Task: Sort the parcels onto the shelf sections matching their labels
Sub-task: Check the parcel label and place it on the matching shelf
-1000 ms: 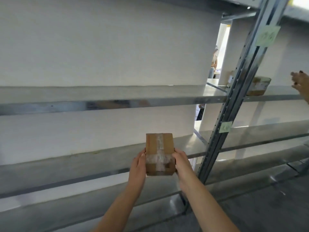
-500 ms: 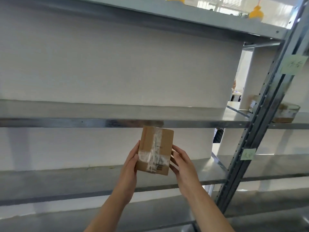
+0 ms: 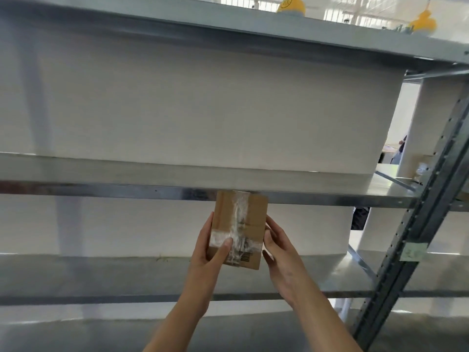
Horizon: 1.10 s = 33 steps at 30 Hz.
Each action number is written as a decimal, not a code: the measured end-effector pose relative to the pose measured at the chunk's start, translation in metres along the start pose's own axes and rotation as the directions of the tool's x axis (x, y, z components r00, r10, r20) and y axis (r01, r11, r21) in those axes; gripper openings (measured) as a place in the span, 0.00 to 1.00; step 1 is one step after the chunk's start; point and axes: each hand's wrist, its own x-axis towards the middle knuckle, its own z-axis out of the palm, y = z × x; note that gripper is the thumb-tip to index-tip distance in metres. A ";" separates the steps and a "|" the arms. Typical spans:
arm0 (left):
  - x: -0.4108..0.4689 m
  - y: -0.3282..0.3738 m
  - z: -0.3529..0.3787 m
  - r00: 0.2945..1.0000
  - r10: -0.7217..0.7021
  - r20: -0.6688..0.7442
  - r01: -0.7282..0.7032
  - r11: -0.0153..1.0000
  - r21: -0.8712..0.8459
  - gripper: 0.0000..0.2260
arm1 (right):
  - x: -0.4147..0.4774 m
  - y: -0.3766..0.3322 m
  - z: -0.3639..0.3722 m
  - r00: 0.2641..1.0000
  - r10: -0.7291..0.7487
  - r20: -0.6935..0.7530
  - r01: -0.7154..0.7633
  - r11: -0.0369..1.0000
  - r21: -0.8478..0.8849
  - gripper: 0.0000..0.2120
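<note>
I hold a small brown cardboard parcel [image 3: 243, 224], crossed with clear tape and bearing a barcode near its lower edge. My left hand [image 3: 208, 255] grips its left side with the thumb over the tape. My right hand [image 3: 281, 260] presses on its right side. The parcel is tilted, and its top edge overlaps the front lip of the middle metal shelf [image 3: 127, 191]. A lower shelf [image 3: 101, 275] runs behind my hands. A pale label [image 3: 412, 252] is stuck on the upright post [image 3: 431, 204] at the right.
A top shelf [image 3: 228, 24] spans overhead, with yellow objects [image 3: 291, 6] beyond it. White wall panels back the shelves. To the right of the post lies another shelf bay with a parcel [image 3: 418, 168] partly hidden. Someone stands in the far gap [image 3: 401, 151].
Both hands have raised the parcel from the lower shelf level up to the middle shelf's front edge, and it has tilted. My view has swung upward and leftward.
</note>
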 end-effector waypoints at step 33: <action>-0.010 0.021 -0.057 0.984 0.100 -0.147 -0.082 0.989 0.124 0.14 | -0.016 0.003 0.059 0.994 0.108 0.020 -0.105 0.988 -0.117 0.11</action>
